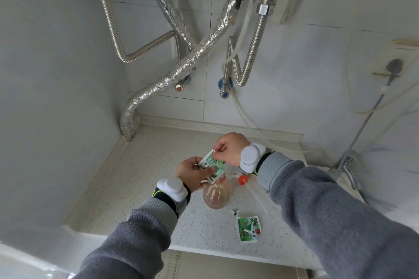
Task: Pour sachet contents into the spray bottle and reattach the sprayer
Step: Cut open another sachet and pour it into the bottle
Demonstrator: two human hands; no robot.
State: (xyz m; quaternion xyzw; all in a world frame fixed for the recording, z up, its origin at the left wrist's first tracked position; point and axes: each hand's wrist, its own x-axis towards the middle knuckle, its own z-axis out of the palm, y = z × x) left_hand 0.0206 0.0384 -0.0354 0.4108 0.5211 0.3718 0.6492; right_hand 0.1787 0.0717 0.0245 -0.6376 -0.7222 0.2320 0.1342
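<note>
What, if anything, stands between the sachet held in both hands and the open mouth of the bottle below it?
Nothing visible does. The sachet, pinched by the left hand and right hand, hangs right over the neck of the bottle. The sprayer lies off on the counter to the right.

The sachet (212, 166) is green and white with a leaf pattern; a second sachet (248, 228) near the front edge of the counter (145, 179) has the same print. The counter is pale with fine speckles. The sprayer (243, 179) cap is orange. The sleeves (335, 215) are grey
</note>
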